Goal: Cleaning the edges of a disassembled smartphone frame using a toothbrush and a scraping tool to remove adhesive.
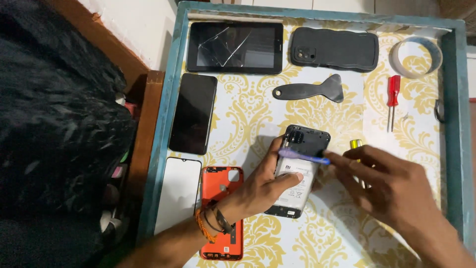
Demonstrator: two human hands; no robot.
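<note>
Tray-like table [173,74], teal-painted raised rim, lined with white-and-yellow damask paper. Far left corner: tablet [235,47] with cracked screen. Beside it along the far edge: black wavy phone case [334,48], then a roll of clear tape [415,57] in the far right corner. Left edge: dark phone [193,113], white screen panel [177,193] nearer. Orange back cover [221,188] near the front edge. Centre: black plastic scraper [310,90], opened phone [301,149]. Right side: red screwdriver [392,99].
</note>
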